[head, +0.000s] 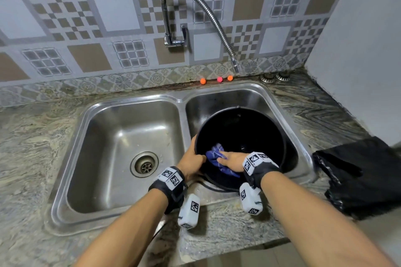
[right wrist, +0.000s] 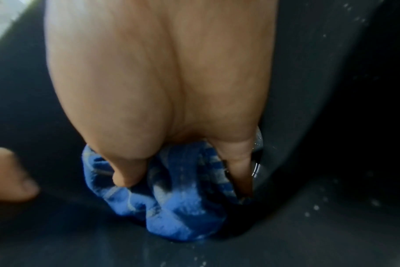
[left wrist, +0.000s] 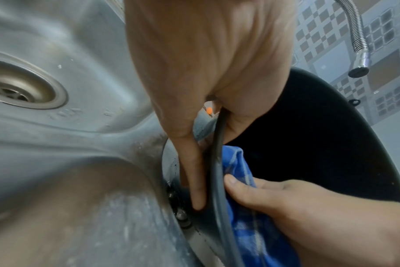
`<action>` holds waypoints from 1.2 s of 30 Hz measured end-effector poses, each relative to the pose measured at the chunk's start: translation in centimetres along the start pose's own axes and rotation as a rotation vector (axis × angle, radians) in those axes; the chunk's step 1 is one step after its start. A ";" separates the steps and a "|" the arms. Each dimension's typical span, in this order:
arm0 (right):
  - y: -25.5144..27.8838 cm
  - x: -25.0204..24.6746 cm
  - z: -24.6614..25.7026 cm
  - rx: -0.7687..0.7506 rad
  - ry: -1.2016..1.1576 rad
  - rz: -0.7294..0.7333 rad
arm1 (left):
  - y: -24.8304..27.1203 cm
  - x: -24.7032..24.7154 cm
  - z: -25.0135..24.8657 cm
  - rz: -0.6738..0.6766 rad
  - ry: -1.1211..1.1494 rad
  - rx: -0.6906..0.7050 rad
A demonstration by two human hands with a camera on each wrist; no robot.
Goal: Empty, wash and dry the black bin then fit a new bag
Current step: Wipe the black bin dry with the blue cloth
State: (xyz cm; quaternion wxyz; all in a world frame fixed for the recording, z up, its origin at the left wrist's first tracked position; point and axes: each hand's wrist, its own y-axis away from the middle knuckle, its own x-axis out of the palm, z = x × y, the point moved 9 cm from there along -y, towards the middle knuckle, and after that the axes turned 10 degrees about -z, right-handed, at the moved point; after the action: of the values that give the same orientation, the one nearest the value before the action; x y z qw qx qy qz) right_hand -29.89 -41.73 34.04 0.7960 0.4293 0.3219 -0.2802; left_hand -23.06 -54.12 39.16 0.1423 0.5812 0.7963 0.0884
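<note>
While the bin sits tilted in the sink's right basin, lower centre of frame, its rim is gripped by the left hand and a blue cloth is bunched inside by the right hand. Slip risk: wet rim, droplets apparently left inside. Tap overhangs; black bag waits lower right, approx. clear.

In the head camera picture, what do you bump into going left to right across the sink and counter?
Left sink bowl with its drain → left hand gripping the bin's rim → blue cloth → right hand pressing it → black bin → black bag on the counter.
</note>
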 end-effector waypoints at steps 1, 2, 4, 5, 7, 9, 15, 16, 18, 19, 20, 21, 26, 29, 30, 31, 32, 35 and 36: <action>0.6 -0.1 0.2 -0.008 0.031 0.003 | 0.2 -0.1 -0.1 -0.001 -0.038 0.003; 1.0 0.0 0.3 -0.019 0.054 0.015 | 0.3 -0.4 -0.3 -0.003 -0.115 0.008; 2.3 0.1 1.1 -0.048 0.071 0.021 | 0.0 -1.6 -1.3 -0.034 -0.284 -0.008; 2.8 0.2 1.3 -0.052 0.069 0.031 | -0.2 -2.3 -2.0 -0.063 -0.352 -0.010; 3.6 0.3 1.6 -0.044 0.071 0.046 | -0.5 -3.5 -4.8 -0.121 -0.446 0.059; 4.3 0.0 1.9 -0.054 0.137 0.048 | -0.9 -4.0 -7.6 -0.132 -0.540 0.145; 4.3 -0.9 1.7 -0.031 0.336 -0.009 | -1.5 -3.3 -10.4 -0.047 -0.778 0.241; 3.9 -1.1 1.2 -0.002 0.336 -0.007 | -1.4 -3.0 -10.1 -0.025 -0.774 0.228; 2.2 -1.9 0.0 0.060 0.294 -0.013 | -1.2 -2.6 -8.9 0.023 -0.728 0.188; 1.4 -2.5 -0.6 0.096 0.273 -0.041 | -1.0 -2.4 -8.1 0.048 -0.669 0.146; 1.0 -3.2 -1.2 0.138 0.272 -0.081 | -0.9 -2.2 -7.3 0.072 -0.599 0.101; 0.7 -3.9 -1.8 0.180 0.299 -0.133 | -0.8 -2.0 -6.6 0.092 -0.537 0.066; -0.5 -5.5 -3.6 0.349 0.309 -0.306 | -1.3 -1.9 -4.5 0.160 -0.422 -0.045; -3.2 -4.3 -4.3 0.427 0.307 -0.242 | -1.9 -2.0 -3.5 0.209 -0.394 -0.083; -4.4 -3.5 -4.6 0.444 0.287 -0.207 | -2.1 -2.1 -3.2 0.217 -0.391 -0.083; -5.8 -2.8 -5.1 0.451 0.282 -0.167 | -2.3 -2.0 -3.1 0.227 -0.385 -0.077; -6.9 -2.0 -5.4 0.432 0.282 -0.119 | -2.5 -1.9 -3.0 0.241 -0.369 -0.076; -13.8 1.7 -7.8 0.309 0.298 -0.092 | -2.9 -1.9 -2.3 0.262 -0.327 -0.073; -14.5 2.2 -7.1 0.259 0.285 -0.079 | -3.0 -1.9 -2.0 0.266 -0.324 -0.071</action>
State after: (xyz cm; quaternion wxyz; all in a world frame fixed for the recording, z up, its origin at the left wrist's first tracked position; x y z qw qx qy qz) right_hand -40.86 -42.86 22.08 0.6687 0.5507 0.4092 -0.2864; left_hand -25.92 -56.81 40.38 0.2757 0.6824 0.6758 0.0398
